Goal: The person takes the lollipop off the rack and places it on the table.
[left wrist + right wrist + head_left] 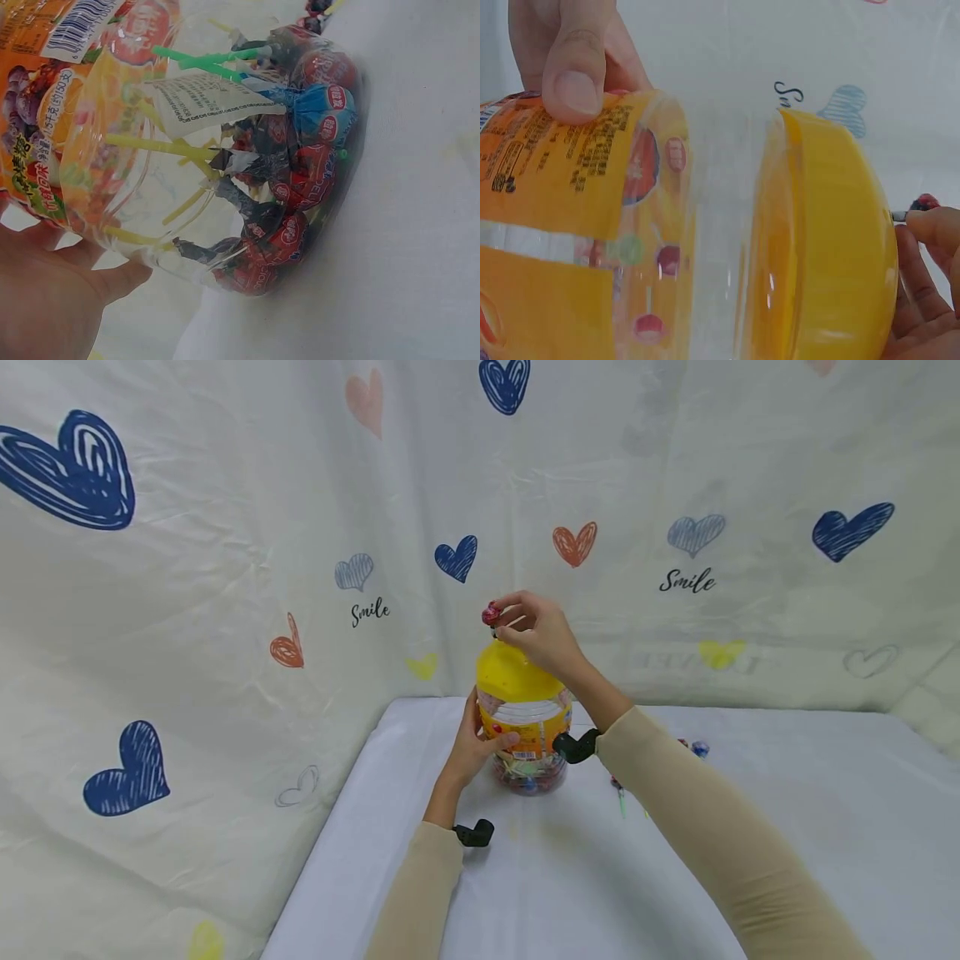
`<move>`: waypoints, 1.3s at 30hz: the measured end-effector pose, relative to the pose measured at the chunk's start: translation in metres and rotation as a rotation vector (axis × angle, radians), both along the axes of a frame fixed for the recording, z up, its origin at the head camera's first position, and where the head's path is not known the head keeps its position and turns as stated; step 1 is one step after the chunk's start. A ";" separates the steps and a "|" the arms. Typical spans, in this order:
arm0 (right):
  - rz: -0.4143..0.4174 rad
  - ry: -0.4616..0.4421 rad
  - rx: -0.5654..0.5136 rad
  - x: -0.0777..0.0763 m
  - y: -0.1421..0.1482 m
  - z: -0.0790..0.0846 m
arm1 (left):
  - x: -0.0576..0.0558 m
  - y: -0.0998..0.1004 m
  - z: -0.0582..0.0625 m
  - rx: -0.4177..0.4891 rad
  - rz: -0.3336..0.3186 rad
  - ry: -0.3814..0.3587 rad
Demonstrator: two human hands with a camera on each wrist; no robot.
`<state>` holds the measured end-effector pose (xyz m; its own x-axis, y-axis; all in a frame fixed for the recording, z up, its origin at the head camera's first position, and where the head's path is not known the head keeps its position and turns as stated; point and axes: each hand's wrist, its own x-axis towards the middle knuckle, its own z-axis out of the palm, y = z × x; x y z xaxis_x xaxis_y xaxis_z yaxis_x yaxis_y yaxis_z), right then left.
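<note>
A clear plastic jar (534, 739) with an orange label and a yellow lid (517, 670) stands upright on the table. My left hand (472, 745) grips its side, thumb across the label. Several wrapped lollipops (315, 176), mostly red with one blue, lie at the jar's bottom in the left wrist view. Just above the lid, my right hand (542, 631) pinches a red-wrapped lollipop (491, 614) by the part below its head. In the right wrist view the lollipop (927, 201) is close to the lid's top; whether its stick enters the lid I cannot tell.
Loose lollipops lie on the white-covered table (787, 827) to the jar's right, one blue (701, 748) and another with a green stick (621, 800), partly behind my right sleeve. A white curtain (510, 477) printed with hearts hangs behind the table.
</note>
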<state>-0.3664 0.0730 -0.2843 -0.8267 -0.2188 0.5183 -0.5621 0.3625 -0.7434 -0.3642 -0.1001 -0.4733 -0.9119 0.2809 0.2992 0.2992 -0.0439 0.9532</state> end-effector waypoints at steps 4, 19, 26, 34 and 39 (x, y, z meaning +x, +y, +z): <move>-0.037 0.009 -0.001 0.000 -0.007 -0.002 | -0.001 -0.001 0.000 -0.007 0.002 -0.010; -0.074 0.087 -0.075 0.006 -0.014 0.005 | -0.001 -0.001 0.002 0.002 -0.007 0.015; -0.020 0.073 -0.132 0.014 -0.004 0.016 | -0.002 -0.002 0.000 0.005 -0.007 0.014; 0.036 0.062 -0.181 0.026 0.017 0.018 | -0.003 -0.003 -0.001 0.013 -0.021 0.014; 0.040 0.043 -0.207 0.033 0.033 0.012 | -0.003 -0.003 -0.002 0.018 -0.024 0.020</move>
